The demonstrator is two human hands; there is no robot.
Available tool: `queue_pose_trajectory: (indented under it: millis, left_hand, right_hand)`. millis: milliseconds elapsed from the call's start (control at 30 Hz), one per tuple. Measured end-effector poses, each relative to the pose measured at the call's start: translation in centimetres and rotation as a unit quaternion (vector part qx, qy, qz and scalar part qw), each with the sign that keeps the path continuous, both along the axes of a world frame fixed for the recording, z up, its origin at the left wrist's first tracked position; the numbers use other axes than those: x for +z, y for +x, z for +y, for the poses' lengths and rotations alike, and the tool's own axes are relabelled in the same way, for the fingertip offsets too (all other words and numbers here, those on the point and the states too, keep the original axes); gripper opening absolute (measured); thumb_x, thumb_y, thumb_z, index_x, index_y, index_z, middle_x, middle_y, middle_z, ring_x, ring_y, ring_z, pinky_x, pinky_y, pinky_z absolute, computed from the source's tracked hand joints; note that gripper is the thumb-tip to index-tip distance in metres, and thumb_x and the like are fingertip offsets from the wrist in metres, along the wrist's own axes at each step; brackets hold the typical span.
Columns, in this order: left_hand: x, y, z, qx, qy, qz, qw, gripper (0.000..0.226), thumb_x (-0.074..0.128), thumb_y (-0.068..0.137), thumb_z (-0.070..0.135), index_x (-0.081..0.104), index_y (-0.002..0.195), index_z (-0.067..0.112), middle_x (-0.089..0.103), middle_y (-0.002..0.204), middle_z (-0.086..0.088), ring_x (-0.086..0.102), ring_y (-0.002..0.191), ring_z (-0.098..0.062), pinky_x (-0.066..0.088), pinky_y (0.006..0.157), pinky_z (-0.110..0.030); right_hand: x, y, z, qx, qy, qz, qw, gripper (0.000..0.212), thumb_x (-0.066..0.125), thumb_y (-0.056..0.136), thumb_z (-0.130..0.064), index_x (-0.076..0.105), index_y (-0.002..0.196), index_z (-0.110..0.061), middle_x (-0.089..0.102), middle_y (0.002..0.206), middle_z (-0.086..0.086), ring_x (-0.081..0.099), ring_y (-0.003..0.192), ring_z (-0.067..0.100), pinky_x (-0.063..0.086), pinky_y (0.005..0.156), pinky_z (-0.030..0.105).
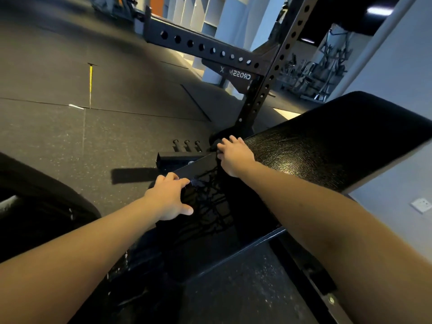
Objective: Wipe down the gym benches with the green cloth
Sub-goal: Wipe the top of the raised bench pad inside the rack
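A black padded gym bench runs across the view, its textured back pad [327,146] at the right and its glossy seat pad [210,206] in the middle. My left hand [170,196] holds the far edge of the seat pad, fingers curled over it and thumb spread on top. My right hand [236,155] holds the corner of the back pad beside the gap between the pads, fingers bent over its edge. No green cloth shows in either hand or anywhere in view.
A black perforated rack upright [257,99] and its crossbeam [205,47] stand just beyond the bench. The bench's metal foot [184,155] lies on the dark rubber floor [93,136]. Another black pad [46,199] sits at the left. A white wall with a socket [422,204] is at the right.
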State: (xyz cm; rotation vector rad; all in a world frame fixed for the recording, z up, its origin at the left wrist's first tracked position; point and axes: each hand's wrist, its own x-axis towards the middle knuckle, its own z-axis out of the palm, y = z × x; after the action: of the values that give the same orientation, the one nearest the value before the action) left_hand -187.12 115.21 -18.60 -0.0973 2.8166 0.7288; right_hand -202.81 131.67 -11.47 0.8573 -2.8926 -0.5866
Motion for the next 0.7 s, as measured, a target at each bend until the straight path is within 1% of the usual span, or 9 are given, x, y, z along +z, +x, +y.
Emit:
queue_pose_trajectory:
  millis: [100, 167, 300, 333, 400, 467, 533, 600, 700]
  left_hand:
    - [-0.2, 0.6, 0.1, 0.021, 0.010, 0.005, 1.000, 0.092, 0.073, 0.087, 0.050, 0.020, 0.160, 0.031, 0.024, 0.155, -0.002, 0.020, 0.143, -0.031, 0.040, 0.109, -0.053]
    - [-0.1, 0.9, 0.3, 0.033, 0.019, 0.003, 0.999, 0.091, 0.073, 0.088, 0.049, 0.020, 0.160, 0.029, 0.024, 0.155, -0.003, 0.019, 0.143, -0.032, 0.039, 0.110, -0.052]
    - [0.1, 1.3, 0.6, 0.046, 0.039, 0.006, 0.998, 0.089, 0.072, 0.088, 0.047, 0.022, 0.159, 0.026, 0.025, 0.155, -0.005, 0.019, 0.144, -0.033, 0.036, 0.113, -0.053]
    - [0.0, 1.4, 0.6, 0.052, 0.049, 0.008, 0.997, 0.089, 0.073, 0.089, 0.046, 0.023, 0.159, 0.026, 0.025, 0.155, -0.005, 0.019, 0.144, -0.033, 0.036, 0.113, -0.053]
    - [-0.2, 1.6, 0.6, 0.062, 0.071, 0.012, 0.995, 0.088, 0.074, 0.088, 0.044, 0.025, 0.159, 0.026, 0.026, 0.154, -0.003, 0.019, 0.144, -0.031, 0.035, 0.114, -0.053]
    - [-0.5, 1.6, 0.7, 0.069, 0.087, 0.019, 0.994, 0.087, 0.075, 0.088, 0.043, 0.027, 0.158, 0.026, 0.026, 0.153, -0.001, 0.019, 0.143, -0.030, 0.036, 0.114, -0.052]
    - [-0.6, 1.5, 0.6, 0.069, 0.085, 0.022, 0.994, 0.087, 0.075, 0.087, 0.043, 0.027, 0.157, 0.027, 0.025, 0.154, 0.000, 0.018, 0.143, -0.029, 0.035, 0.114, -0.053]
    - [-0.7, 1.4, 0.5, 0.070, 0.085, 0.014, 0.994, 0.087, 0.075, 0.087, 0.045, 0.027, 0.157, 0.028, 0.024, 0.154, 0.001, 0.017, 0.144, -0.029, 0.034, 0.114, -0.052]
    - [-0.7, 1.2, 0.3, 0.076, 0.079, 0.009, 0.994, 0.086, 0.074, 0.086, 0.047, 0.027, 0.157, 0.032, 0.023, 0.156, 0.002, 0.018, 0.144, -0.029, 0.033, 0.116, -0.052]
  right_hand:
    - [-0.3, 0.3, -1.8, -0.009, 0.048, 0.009, 0.999, 0.044, 0.036, 0.106, -0.030, 0.051, 0.145, -0.017, 0.033, 0.158, 0.008, 0.018, 0.149, 0.037, 0.020, 0.120, 0.048]
    - [-0.8, 2.3, -1.6, 0.030, 0.060, 0.011, 0.998, 0.041, 0.039, 0.106, -0.029, 0.051, 0.144, -0.018, 0.032, 0.157, 0.008, 0.020, 0.147, 0.036, 0.022, 0.119, 0.048]
    - [-1.0, 5.4, 2.0, 0.124, -0.010, -0.082, 0.989, 0.047, 0.042, 0.109, -0.028, 0.042, 0.154, -0.012, 0.024, 0.168, 0.005, 0.013, 0.156, 0.027, 0.014, 0.125, 0.045]
    - [-0.1, 5.0, 2.8, 0.120, -0.019, -0.080, 0.989, 0.048, 0.043, 0.109, -0.027, 0.039, 0.155, -0.013, 0.023, 0.168, 0.002, 0.012, 0.157, 0.024, 0.012, 0.126, 0.043]
    - [1.6, 2.7, 4.1, 0.080, 0.003, -0.024, 0.996, 0.048, 0.045, 0.108, -0.026, 0.041, 0.154, -0.014, 0.028, 0.166, 0.003, 0.017, 0.155, 0.025, 0.015, 0.124, 0.040]
    - [2.5, 0.6, 4.3, 0.015, 0.019, 0.027, 0.999, 0.043, 0.046, 0.105, -0.024, 0.047, 0.147, -0.014, 0.034, 0.160, 0.006, 0.024, 0.148, 0.031, 0.024, 0.118, 0.041]
    - [1.5, 0.8, 2.2, -0.008, 0.026, 0.052, 0.998, 0.037, 0.043, 0.104, -0.026, 0.056, 0.136, -0.015, 0.042, 0.148, 0.007, 0.032, 0.138, 0.033, 0.031, 0.111, 0.042]
    - [-1.0, 2.5, -1.4, 0.030, 0.052, 0.033, 0.998, 0.037, 0.041, 0.104, -0.029, 0.065, 0.130, -0.019, 0.049, 0.137, 0.006, 0.037, 0.130, 0.032, 0.035, 0.106, 0.043]
    - [-4.1, 4.7, -4.7, 0.140, 0.090, 0.003, 0.986, 0.039, 0.045, 0.104, -0.032, 0.062, 0.138, -0.021, 0.046, 0.145, 0.006, 0.032, 0.138, 0.034, 0.032, 0.111, 0.044]
